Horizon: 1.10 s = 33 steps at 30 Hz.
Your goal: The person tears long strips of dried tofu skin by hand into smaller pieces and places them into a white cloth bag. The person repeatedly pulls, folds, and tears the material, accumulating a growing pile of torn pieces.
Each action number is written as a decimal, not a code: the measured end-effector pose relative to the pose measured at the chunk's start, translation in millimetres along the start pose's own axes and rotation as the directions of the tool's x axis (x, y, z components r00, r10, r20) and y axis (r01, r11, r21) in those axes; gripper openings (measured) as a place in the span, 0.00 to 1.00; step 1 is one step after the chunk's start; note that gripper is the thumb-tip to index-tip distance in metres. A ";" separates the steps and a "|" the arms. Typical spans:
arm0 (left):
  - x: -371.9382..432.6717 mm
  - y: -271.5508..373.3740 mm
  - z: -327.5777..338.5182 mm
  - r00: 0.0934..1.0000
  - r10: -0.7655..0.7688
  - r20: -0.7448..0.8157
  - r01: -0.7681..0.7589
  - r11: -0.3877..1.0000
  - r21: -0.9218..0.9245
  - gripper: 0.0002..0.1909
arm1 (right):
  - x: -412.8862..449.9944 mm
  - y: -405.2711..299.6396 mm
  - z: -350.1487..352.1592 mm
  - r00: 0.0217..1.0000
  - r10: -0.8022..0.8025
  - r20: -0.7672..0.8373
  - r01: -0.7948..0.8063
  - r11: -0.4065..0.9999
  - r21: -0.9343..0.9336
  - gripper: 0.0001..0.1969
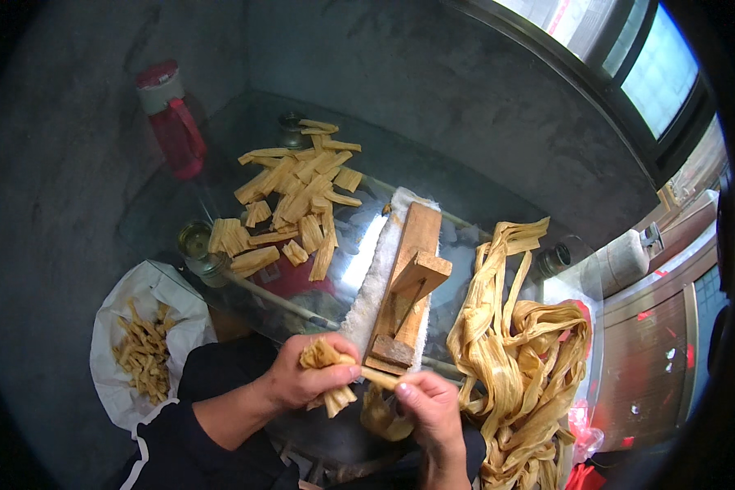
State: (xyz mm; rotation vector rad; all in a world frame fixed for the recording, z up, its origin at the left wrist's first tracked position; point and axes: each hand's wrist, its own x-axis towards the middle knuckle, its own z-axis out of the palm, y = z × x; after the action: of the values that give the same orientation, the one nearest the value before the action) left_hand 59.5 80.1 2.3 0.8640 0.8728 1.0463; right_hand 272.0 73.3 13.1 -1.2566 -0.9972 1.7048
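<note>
My left hand (312, 372) grips a folded bundle of yellow, fibrous plant strip (338, 401), with crumpled ends sticking out above and below the fist. From that bundle a narrow twisted length (380, 378) runs to my right hand (430, 407), which pinches its end between thumb and fingers. Below and between the hands hangs a loose piece of strip (383, 416). Just beyond the hands, a wooden fixture (418, 233) with a raised angled block lies on a white towel (367, 306). Long yellow strips (496, 343) are heaped beside my right hand.
Short cut pieces (294, 190) are spread on the glass tabletop (453, 214). At left, a white bag (113, 373) holds small yellow rolled pieces (144, 355). A pink jug (174, 131) stands farther back. A gas cylinder (618, 260) is at right, beyond the table.
</note>
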 end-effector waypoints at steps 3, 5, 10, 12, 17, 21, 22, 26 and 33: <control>17.4 1.4 4.6 0.999 0.031 -0.015 -0.031 0.999 0.008 0.11 | 13.5 -11.8 -0.2 0.976 -0.167 -0.142 0.170 0.985 0.005 0.06; 33.1 -1.0 9.5 0.994 0.102 -0.046 -0.099 0.993 0.068 0.10 | 32.5 -9.0 0.4 0.877 -0.430 -0.215 0.355 0.880 -0.314 0.06; 55.2 -23.7 6.8 0.945 0.266 -0.189 -0.206 0.936 0.286 0.07 | 67.4 6.2 -7.9 0.749 -0.632 -0.201 0.296 0.590 -0.752 0.07; 54.7 -27.7 3.2 0.936 0.272 -0.225 -0.204 0.937 0.285 0.07 | 70.9 11.6 -9.9 0.754 -0.602 -0.263 0.292 0.666 -0.687 0.06; 26.1 -19.0 -9.7 0.833 0.551 -0.048 -0.462 0.740 0.489 0.08 | 50.6 25.5 -10.6 0.733 -0.603 -0.315 0.490 0.789 -0.372 0.03; -32.6 19.1 -47.7 0.785 0.473 -0.400 -0.313 0.860 0.404 0.06 | 22.8 16.4 -11.7 0.892 -0.447 -0.071 0.449 0.858 0.247 0.04; -49.0 24.4 -63.1 0.728 0.477 -0.492 -0.327 0.873 0.363 0.07 | 18.3 16.8 -12.5 0.905 -0.425 -0.003 0.406 0.863 0.300 0.07; -126.2 -10.2 -175.9 0.531 0.425 -0.733 0.140 0.809 0.571 0.17 | 10.1 -1.0 10.6 0.966 -0.109 0.236 0.002 0.910 0.414 0.17; -148.1 13.8 -146.6 0.708 0.605 -0.364 0.181 0.342 0.922 0.14 | 6.2 5.0 47.9 0.839 0.124 0.530 -0.054 0.988 -0.145 0.08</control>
State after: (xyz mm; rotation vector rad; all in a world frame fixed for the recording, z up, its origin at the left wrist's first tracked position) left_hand -115.6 -32.1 -16.9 1.6648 2.1935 1.0847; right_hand 223.7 70.3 16.1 -0.9154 -1.4053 2.1621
